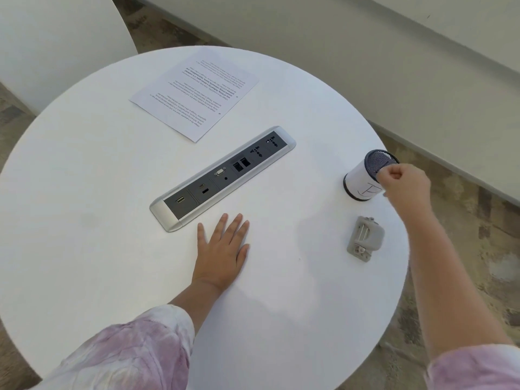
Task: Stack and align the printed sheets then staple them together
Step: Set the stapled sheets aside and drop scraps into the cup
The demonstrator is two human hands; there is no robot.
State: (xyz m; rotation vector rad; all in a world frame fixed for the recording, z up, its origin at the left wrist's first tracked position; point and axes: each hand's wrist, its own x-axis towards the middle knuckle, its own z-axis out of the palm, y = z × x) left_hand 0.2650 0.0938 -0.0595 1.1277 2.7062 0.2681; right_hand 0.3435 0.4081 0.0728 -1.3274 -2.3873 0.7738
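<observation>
Resting flat on the round white table [70, 220], the left hand [222, 254] is seen palm down with its fingers spread and nothing held, just in front of the near end of the silver power and data socket strip [222, 178] that is set diagonally into the tabletop. A tie-dyed pink and white sleeve [135, 350] is pushed up on that forearm. Farther back, near the far edge of the table and well apart from both hands, the printed sheets [197, 91] are laid at a slant, with their text turned away from the wearer; whether more than one sheet lies there cannot be told. To the right, a grey stapler [365, 239] is found near the table's right edge, untouched. Just behind it, a white-wrapped mesh pen cup [363, 178] is tipped, its dark mesh opening turned toward the camera. The right hand [405, 182] is closed at the rim of this cup, with the fingers curled inward; whether the rim is actually pinched cannot be told.
</observation>
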